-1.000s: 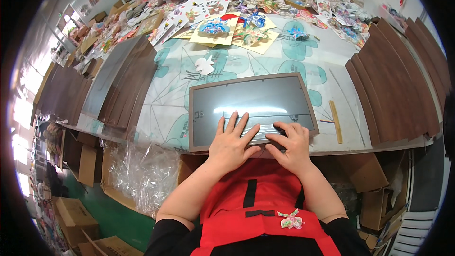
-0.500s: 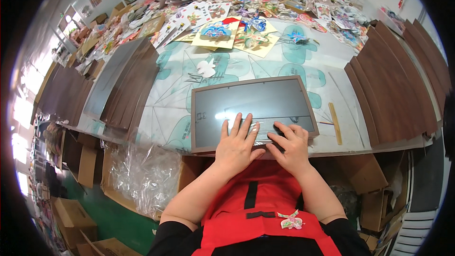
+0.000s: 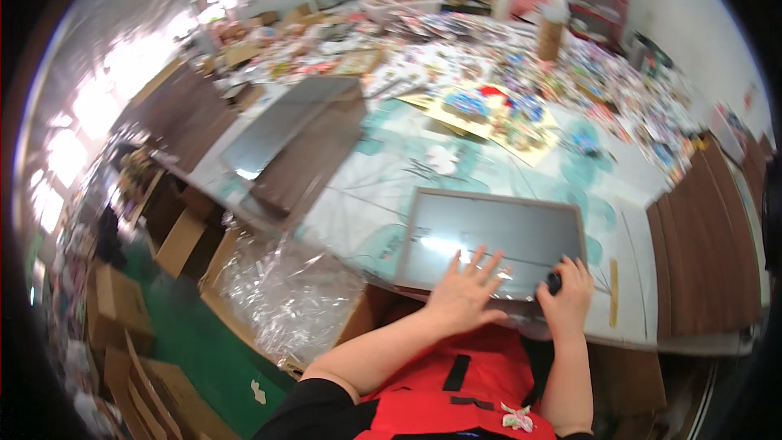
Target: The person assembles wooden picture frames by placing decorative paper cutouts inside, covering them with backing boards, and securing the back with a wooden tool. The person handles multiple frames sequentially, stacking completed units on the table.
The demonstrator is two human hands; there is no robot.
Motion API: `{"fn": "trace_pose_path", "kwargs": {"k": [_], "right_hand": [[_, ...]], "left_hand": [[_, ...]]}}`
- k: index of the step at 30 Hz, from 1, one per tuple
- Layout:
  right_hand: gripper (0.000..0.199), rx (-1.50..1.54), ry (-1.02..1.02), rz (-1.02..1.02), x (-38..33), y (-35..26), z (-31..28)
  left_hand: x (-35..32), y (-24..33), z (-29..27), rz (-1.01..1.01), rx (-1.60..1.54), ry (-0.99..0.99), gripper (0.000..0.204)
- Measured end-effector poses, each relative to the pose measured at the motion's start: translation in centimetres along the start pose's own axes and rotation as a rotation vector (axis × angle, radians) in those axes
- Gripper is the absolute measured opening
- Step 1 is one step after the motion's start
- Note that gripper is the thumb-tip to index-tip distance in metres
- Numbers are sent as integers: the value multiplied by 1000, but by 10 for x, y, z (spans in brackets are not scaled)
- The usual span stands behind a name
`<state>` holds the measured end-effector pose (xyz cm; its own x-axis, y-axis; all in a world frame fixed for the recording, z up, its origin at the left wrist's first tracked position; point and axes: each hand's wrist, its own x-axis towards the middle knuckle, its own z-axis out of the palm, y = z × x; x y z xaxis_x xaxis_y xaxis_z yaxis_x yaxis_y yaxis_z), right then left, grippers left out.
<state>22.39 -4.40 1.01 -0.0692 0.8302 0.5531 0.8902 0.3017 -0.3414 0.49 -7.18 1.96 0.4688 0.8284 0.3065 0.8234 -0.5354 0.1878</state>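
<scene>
A shallow brown-edged picture frame (image 3: 513, 232) with a glossy dark panel lies at the table's front edge. My left hand (image 3: 466, 293) rests on the front part of the panel with its fingers spread. At the frame's right front corner, my right hand (image 3: 572, 297) is closed around a small rounded black object (image 3: 554, 282), blurred and mostly covered by the fingers. Something clear and shiny shows near the front edge beside my left fingertips. A narrow yellowish strip (image 3: 614, 293) lies on the table to the right of the frame.
Stacks of brown frames stand left (image 3: 314, 143) and right (image 3: 705, 244). Behind lie yellow cards with blue paper cut-outs (image 3: 481, 106) and a white cut-out (image 3: 442, 160). A carton of clear plastic film (image 3: 293, 293) stands below the table's left front. Across the table is another person (image 3: 529, 0).
The view has swung left and up, so the other person now shows more fully. My right hand has shifted to the frame's right corner and now holds the small black object.
</scene>
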Motion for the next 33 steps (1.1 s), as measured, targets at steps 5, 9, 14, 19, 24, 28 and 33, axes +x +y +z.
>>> {"fn": "trace_pose_path", "kwargs": {"k": [5, 9, 14, 19, 24, 28, 33], "right_hand": [[16, 58, -51, 179, 4, 21, 2], [24, 143, 14, 301, 6, 58, -6], [48, 265, -258, 430, 11, 38, -29], [49, 382, -257, 476, 6, 57, -21], [38, 514, -223, 420, 4, 94, 0], [36, 529, -163, 434, 0, 87, 8], [36, 647, -123, 466, -3, 89, 12]], "left_hand": [[-2, -2, 3, -17, -34, -62, 79], [-7, -3, 9, -14, -87, -31, 82], [-5, 1, 6, -31, -140, -62, 78], [33, 12, 9, 89, -215, -161, 69], [75, 2, 55, 68, -575, -29, 46], [70, -49, 40, -601, -1327, 188, 51], [-1, -122, -27, -627, -1887, 1081, 54]]}}
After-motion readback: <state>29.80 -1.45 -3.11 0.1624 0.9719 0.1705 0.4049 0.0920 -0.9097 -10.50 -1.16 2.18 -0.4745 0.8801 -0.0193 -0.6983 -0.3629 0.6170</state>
